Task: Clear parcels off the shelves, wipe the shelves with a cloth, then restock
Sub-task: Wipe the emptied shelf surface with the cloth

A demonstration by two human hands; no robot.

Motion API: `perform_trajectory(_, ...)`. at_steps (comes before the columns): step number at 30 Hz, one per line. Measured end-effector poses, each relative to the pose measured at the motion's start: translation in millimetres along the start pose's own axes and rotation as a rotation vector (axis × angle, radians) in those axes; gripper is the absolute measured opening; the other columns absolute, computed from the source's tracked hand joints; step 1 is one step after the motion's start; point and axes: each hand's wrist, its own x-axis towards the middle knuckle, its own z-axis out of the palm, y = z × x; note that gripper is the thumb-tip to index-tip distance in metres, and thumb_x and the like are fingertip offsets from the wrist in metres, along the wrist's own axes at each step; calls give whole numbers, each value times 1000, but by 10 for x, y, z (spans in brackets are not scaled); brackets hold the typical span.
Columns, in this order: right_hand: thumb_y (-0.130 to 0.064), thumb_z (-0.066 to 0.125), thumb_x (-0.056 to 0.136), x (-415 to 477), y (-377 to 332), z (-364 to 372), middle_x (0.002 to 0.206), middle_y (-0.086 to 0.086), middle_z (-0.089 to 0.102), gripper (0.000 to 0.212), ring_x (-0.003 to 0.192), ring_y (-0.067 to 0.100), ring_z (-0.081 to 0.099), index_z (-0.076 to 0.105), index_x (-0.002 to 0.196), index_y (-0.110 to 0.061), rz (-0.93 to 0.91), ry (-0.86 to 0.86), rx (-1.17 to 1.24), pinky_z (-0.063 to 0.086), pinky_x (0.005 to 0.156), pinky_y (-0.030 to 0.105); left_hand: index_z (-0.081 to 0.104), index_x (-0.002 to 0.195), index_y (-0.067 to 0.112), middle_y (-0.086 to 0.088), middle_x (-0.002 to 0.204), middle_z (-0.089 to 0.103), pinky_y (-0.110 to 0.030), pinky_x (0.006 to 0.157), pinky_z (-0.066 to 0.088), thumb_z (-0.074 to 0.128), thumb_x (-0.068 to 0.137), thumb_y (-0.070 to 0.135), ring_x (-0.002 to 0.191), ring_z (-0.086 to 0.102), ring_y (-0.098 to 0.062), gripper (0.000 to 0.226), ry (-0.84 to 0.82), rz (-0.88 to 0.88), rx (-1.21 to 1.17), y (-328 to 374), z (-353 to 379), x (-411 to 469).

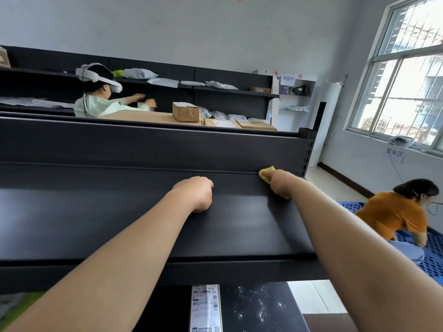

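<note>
A bare black metal shelf [100,212] stretches across the view in front of me. My right hand [281,183] grips a yellow cloth [266,173] and presses it on the shelf's far right corner, against the back panel. My left hand [196,194] rests on the middle of the shelf as a closed fist with nothing in it. On the shelf below lies a black parcel [251,307] with a white label, partly hidden under the shelf edge.
Behind the back panel [143,144] a person in a headset [100,94] handles cardboard boxes [185,112]. Grey mail bags [141,73] lie on the far wall shelves. At right a person in orange [395,212] bends over a blue pallet [431,255] under the window.
</note>
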Motion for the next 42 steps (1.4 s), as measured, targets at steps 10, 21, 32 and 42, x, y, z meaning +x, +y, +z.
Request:
perform_trajectory(10,-1,34,91,-63,-159,192,142,14,39,55,125,33,44,46,139,-25,-219,85,107,34,104,31,55,123,20,-2,127,55,-38,95,46,40,96,16,114,52,-24,31,-16,102,-14,578,65,59)
perform_trajectory(21,-4,35,93,172,522,36,150,18,26,53,135,39,34,34,146,-13,83,8,82,31,111,40,49,99,24,-2,119,52,-46,96,44,34,91,5,112,50,-31,26,2,3,88,893,126,93)
perform_trajectory(32,1,42,91,-134,975,-57,131,12,56,32,119,30,52,60,116,-6,6,266,-16,44,98,33,49,130,27,-1,134,47,-44,98,42,31,94,8,117,47,-29,44,-13,-6,31,838,154,105)
perform_trajectory(42,-2,34,86,-559,555,352,131,9,41,45,123,36,35,56,114,-29,-71,219,161,28,101,42,53,117,12,-6,129,53,-32,89,43,34,98,15,111,52,-24,27,-17,53,-24,961,168,-187)
